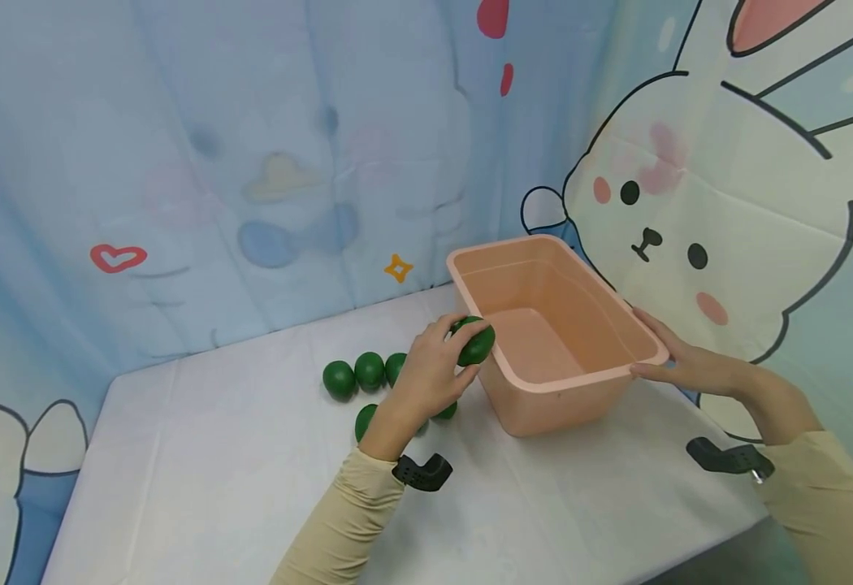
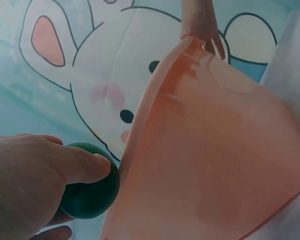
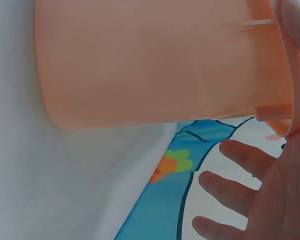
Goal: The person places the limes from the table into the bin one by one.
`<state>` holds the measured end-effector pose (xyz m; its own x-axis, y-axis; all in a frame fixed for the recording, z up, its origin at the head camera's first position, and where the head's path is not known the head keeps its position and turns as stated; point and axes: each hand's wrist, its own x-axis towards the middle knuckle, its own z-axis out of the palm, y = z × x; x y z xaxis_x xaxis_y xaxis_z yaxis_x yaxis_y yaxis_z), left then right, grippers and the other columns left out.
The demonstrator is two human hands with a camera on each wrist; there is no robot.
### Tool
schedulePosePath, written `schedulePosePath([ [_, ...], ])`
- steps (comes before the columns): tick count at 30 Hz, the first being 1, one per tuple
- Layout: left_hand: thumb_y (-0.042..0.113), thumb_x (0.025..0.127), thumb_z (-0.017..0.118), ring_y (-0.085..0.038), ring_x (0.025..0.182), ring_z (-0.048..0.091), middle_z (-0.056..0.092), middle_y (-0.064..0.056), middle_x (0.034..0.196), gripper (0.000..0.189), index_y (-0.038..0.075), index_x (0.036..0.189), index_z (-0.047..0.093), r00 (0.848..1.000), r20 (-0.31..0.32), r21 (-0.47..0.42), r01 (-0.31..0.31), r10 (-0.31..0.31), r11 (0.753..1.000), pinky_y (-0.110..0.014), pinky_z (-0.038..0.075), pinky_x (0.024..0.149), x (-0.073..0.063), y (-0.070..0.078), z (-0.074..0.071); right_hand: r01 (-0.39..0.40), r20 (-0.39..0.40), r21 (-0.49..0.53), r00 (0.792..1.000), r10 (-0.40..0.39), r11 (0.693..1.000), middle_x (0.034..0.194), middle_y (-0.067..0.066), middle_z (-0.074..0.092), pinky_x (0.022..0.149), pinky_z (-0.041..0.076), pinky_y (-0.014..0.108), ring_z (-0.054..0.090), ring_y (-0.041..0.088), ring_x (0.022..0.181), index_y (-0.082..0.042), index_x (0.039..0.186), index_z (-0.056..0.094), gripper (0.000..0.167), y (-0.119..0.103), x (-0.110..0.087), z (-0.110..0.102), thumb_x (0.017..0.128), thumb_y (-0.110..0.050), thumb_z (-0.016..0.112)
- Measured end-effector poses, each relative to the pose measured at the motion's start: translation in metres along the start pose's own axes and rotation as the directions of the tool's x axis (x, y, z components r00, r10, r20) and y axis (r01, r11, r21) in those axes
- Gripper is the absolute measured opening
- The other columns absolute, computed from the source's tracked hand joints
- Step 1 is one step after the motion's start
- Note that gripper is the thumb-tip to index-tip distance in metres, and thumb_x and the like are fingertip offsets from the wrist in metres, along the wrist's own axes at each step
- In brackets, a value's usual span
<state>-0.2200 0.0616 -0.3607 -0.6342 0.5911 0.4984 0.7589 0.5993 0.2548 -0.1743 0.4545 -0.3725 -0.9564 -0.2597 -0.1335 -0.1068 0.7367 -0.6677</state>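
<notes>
My left hand (image 1: 430, 367) holds a smooth dark green oval fruit (image 1: 476, 341) between thumb and fingers, right by the near-left rim of a pink plastic basin (image 1: 554, 388). In the left wrist view, the fruit (image 2: 90, 192) is level with the basin's rim (image 2: 140, 125). My right hand (image 1: 697, 370) grips the basin's near-right corner. The right wrist view shows the rim (image 3: 296, 75) between its thumb and palm, with the other fingers (image 3: 235, 192) spread outside. Several more green fruits (image 1: 370, 371) lie on the table, some partly hidden behind my left hand and wrist.
A white cloth covers the table (image 1: 214, 471), whose right edge runs close to the basin. Behind it hangs a blue printed curtain (image 1: 251, 122), with a large cartoon rabbit (image 1: 660, 268) at the right. Each wrist wears a black band (image 1: 422, 473).
</notes>
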Motion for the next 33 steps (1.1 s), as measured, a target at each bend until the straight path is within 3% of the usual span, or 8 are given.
schedulePosePath([
  [7,0.028,0.085,0.072,-0.023,0.122,0.052,0.044,-0.008,0.141,0.063,0.02,0.14,0.043,1.0,0.001,-0.036,0.016,-0.016,0.999,-0.038,0.05,0.094,-0.001,0.008,0.003,-0.01,0.005,-0.011,1.0,0.01,1.0,0.157,0.025,-0.002,0.088,0.02,0.082,0.011,0.055,0.135,-0.024,0.151,-0.015,0.095,0.0,0.0,0.002,0.091,-0.031,0.058],
  [17,0.034,0.085,0.07,-0.017,0.117,0.054,0.047,-0.004,0.136,0.064,0.011,0.136,0.039,1.0,0.01,-0.128,0.004,-0.003,0.992,-0.029,0.049,0.094,0.003,0.02,0.013,-0.042,-0.005,-0.036,0.999,0.042,0.998,0.156,0.026,0.001,0.087,0.022,0.082,0.014,0.055,0.134,-0.022,0.152,-0.014,0.096,-0.001,-0.005,0.005,0.09,-0.035,0.058],
  [24,0.031,0.086,0.071,-0.017,0.119,0.053,0.042,-0.006,0.138,0.064,0.012,0.139,0.041,1.0,-0.011,-0.162,-0.01,0.008,0.987,-0.026,0.048,0.096,0.009,0.025,0.013,-0.019,-0.015,-0.019,1.0,0.019,1.0,0.156,0.026,0.0,0.088,0.022,0.081,0.015,0.054,0.135,-0.023,0.152,-0.015,0.096,-0.001,-0.005,0.001,0.09,-0.032,0.059],
  [33,0.033,0.086,0.07,-0.016,0.117,0.054,0.047,-0.004,0.133,0.061,0.012,0.135,0.043,0.998,-0.067,-0.156,-0.001,-0.009,0.988,-0.028,0.048,0.096,0.011,0.027,0.022,0.01,-0.013,-0.065,1.0,-0.011,0.998,0.156,0.027,0.005,0.09,0.026,0.079,0.017,0.054,0.135,-0.019,0.153,-0.011,0.094,-0.002,-0.004,-0.002,0.091,-0.031,0.058],
])
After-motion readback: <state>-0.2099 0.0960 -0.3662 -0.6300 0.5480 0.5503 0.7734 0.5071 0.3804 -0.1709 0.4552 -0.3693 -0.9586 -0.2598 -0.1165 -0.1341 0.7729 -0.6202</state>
